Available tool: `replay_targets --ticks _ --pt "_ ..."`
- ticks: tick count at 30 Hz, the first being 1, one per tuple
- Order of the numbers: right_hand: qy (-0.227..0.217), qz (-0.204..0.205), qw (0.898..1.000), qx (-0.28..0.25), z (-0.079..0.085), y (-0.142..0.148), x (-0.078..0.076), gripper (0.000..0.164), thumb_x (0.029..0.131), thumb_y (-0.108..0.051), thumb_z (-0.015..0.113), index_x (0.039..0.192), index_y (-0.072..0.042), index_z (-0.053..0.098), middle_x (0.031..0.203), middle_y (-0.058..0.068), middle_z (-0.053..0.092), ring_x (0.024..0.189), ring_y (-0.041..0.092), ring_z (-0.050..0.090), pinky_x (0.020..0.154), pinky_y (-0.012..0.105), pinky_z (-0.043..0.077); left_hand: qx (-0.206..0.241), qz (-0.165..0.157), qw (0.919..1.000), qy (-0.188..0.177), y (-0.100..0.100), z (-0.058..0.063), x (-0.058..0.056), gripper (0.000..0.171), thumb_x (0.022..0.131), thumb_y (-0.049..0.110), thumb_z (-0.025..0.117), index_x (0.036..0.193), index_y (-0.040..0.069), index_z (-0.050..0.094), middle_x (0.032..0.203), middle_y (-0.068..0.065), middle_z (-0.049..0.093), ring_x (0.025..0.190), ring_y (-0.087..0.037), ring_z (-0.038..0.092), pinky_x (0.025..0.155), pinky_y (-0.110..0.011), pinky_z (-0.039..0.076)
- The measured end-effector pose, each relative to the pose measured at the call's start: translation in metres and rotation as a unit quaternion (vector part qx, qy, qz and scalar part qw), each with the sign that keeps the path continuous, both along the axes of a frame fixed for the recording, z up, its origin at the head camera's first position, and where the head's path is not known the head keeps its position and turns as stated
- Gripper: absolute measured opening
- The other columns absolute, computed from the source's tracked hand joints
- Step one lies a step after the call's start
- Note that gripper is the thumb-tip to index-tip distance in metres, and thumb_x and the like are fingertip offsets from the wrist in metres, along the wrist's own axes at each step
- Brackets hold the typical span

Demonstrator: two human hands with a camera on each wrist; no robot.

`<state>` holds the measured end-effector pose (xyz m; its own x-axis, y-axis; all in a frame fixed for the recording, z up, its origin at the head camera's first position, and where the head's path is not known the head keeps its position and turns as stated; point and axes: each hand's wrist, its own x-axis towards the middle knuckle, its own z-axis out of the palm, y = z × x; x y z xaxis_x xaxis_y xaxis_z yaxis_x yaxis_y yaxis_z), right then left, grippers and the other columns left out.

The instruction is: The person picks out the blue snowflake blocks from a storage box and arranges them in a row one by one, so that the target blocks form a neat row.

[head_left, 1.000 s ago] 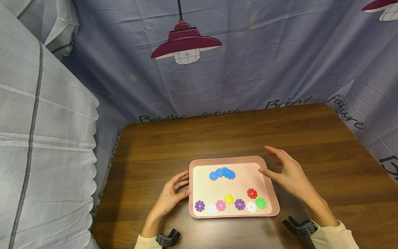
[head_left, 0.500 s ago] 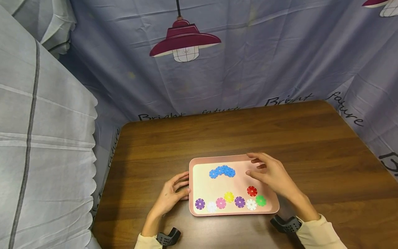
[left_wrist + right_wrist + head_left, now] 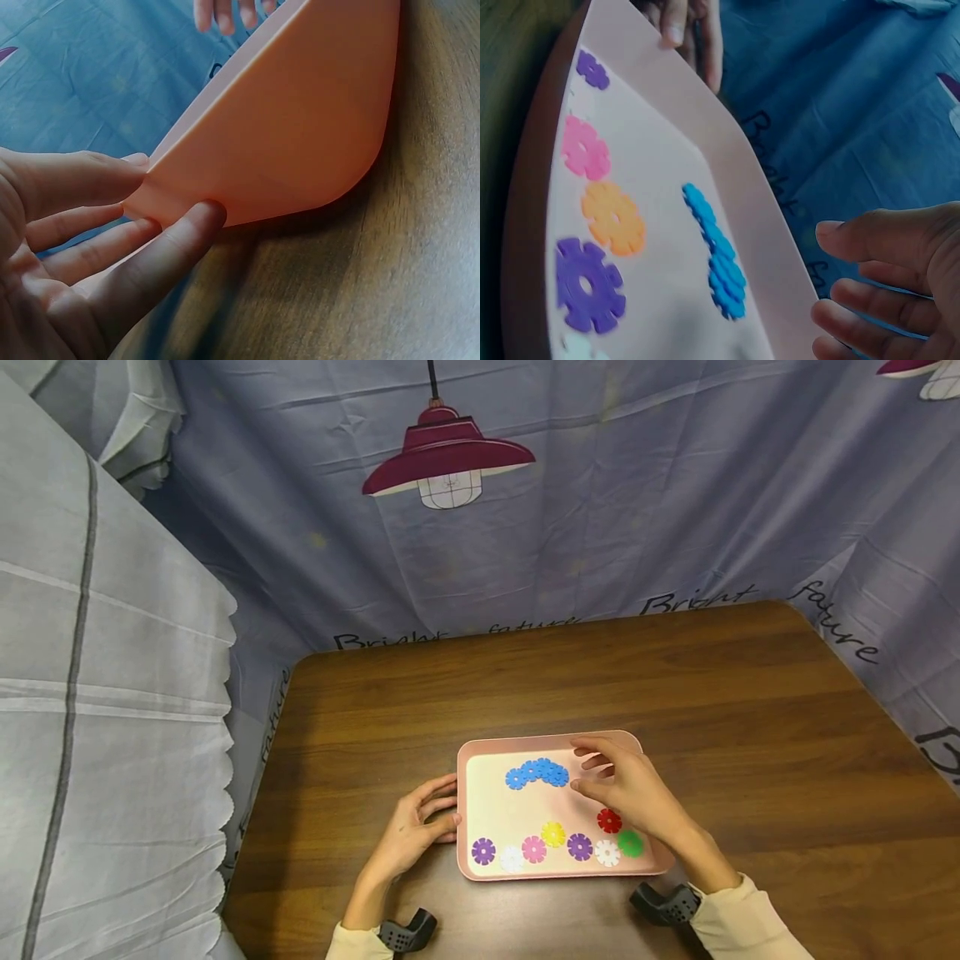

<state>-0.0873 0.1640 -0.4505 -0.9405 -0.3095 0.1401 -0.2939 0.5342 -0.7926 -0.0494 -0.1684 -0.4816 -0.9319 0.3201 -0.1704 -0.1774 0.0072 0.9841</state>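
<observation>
A pink tray (image 3: 480,745) on the table holds notched plastic discs. Several overlapping blue discs (image 3: 536,772) form an arc in its upper part. Along its near side lie two purple discs (image 3: 580,847), a pink one (image 3: 534,849), a yellow one (image 3: 553,834), a green one (image 3: 631,843), a red one (image 3: 609,820) and white ones (image 3: 607,852). My left hand (image 3: 412,827) touches the tray's left wall, thumb tip at the rim, fingers extended along the outside. My right hand (image 3: 630,785) hovers over the tray's right part, fingertips just right of the blue discs, nothing between thumb and fingers.
A brown wooden table (image 3: 420,710) extends around the tray. Behind it hangs a grey-blue curtain (image 3: 600,510) with printed lamps and lettering. A pale curtain (image 3: 142,693) hangs at the left. Both wrists wear black camera mounts (image 3: 408,933).
My right hand has moved left from the tray's right edge to beside the blue discs. My left hand stays at the tray's left wall, and the discs keep their places.
</observation>
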Motion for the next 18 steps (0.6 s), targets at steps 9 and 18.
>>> replay_targets --ticks 9,18 --pt "-0.001 0.008 1.0 0.011 0.0 -0.021 -0.002 0.059 0.077 -0.011 0.085 0.131 -0.006 0.061 0.112 0.009 0.068 0.092 0.018 0.066 0.08 0.04 0.06 0.002 -0.004 1.0 0.003 -0.001 -0.001 -0.001 0.061 0.09 -0.006 0.066 0.145 -0.007 0.038 0.146 -0.028 0.039 0.127 -0.044 0.047 0.079 -0.039 0.061" --pt "-0.024 0.028 0.999 0.029 0.001 -0.039 -0.002 0.053 0.08 -0.01 0.083 0.128 -0.004 0.061 0.117 0.01 0.067 0.095 0.022 0.065 0.083 0.047 0.057 0.004 0.0 1.0 0.0 -0.001 -0.004 -0.001 0.06 0.09 -0.005 0.066 0.144 -0.006 0.04 0.145 -0.028 0.041 0.126 -0.044 0.048 0.078 -0.038 0.061"
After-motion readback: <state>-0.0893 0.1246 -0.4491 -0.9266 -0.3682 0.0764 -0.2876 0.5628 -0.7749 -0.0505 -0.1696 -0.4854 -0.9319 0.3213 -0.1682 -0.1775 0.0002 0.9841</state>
